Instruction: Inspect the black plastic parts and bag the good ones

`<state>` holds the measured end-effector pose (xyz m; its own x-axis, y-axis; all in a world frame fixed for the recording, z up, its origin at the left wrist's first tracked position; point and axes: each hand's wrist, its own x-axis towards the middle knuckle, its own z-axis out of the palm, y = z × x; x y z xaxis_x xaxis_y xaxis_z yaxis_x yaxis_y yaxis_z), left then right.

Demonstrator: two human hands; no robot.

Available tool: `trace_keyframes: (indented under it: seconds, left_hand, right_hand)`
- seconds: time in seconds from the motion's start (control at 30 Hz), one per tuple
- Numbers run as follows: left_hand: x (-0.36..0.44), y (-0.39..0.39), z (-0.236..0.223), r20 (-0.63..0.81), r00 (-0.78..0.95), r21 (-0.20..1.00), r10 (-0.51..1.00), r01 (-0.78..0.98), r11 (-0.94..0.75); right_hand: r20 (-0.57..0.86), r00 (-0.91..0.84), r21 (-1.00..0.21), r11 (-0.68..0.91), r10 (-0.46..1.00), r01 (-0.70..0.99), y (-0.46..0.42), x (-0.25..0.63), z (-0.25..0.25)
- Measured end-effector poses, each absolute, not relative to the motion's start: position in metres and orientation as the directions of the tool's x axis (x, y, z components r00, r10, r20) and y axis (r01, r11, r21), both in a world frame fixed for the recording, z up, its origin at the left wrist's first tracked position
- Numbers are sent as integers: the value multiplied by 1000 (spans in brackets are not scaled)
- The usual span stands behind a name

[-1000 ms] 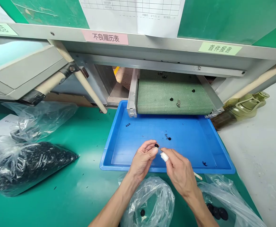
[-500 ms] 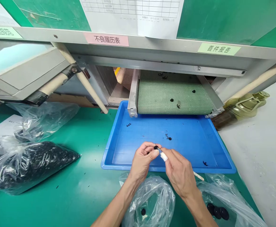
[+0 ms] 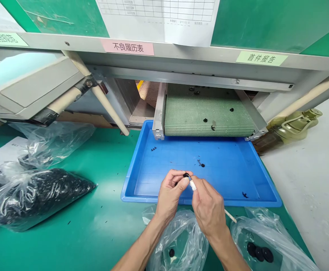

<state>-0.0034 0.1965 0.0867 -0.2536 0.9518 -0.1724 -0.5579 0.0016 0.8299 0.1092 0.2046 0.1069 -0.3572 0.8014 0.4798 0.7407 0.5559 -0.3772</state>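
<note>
My left hand (image 3: 168, 194) pinches a small black round plastic part (image 3: 186, 175) between thumb and fingers, over the front of the blue tray (image 3: 127, 177). Something dark also shows between its lower fingers, too small to name. My right hand (image 3: 208, 205) is closed around a slim stick-like tool, whose pale rear end (image 3: 230, 215) sticks out behind the palm. White wrapping (image 3: 193, 185) shows at its front, by the fingertips. The tool's tip meets the black part or lies right beside it; my fingers hide most of it.
A green conveyor belt (image 3: 206, 109) carrying several black parts ends over the tray. Black bits lie in the tray. Open plastic bags (image 3: 178, 229) (image 3: 282, 233) with black discs stand in front. A full bag of black pieces (image 3: 46, 195) lies left, below a grey monitor-like housing (image 3: 34, 86).
My right hand has shifted slightly left and turned, and the tool's rear end has swung left with it. The left hand keeps its pinch on the black part almost in place.
</note>
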Motion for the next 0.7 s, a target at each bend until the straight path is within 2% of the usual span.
trace_keyframes:
  seconds: [0.13,0.2,0.27,0.37,0.43,0.53,0.63,0.7]
  left_hand:
    - [-6,195,86,-134,-311,854,941,-518,-49]
    - [-8,195,84,-104,-304,868,947,-492,-62]
    - [-11,194,82,-73,-292,877,954,-474,-78]
    - [-15,195,81,-68,-263,890,963,-452,-61]
    - [-16,198,80,-81,-233,902,969,-431,-28]
    - [-17,205,78,-150,-187,906,971,-419,60]
    - [-20,212,74,-287,-145,870,947,-453,194]
    - [-22,215,70,-348,-169,833,922,-507,222]
  right_hand:
    - [486,-359,-393,566,797,725,203,106,110]
    - [436,-359,-458,547,825,701,202,107,112]
    - [339,-358,-575,493,870,653,203,109,115]
    - [117,-377,-762,327,919,559,211,113,119]
    - [-12,-396,-827,214,918,520,220,115,118]
    - [-124,-389,-770,159,913,618,239,125,111]
    - [-157,-256,-598,114,954,793,265,146,101]
    - [-141,-160,-514,66,977,855,283,160,94]
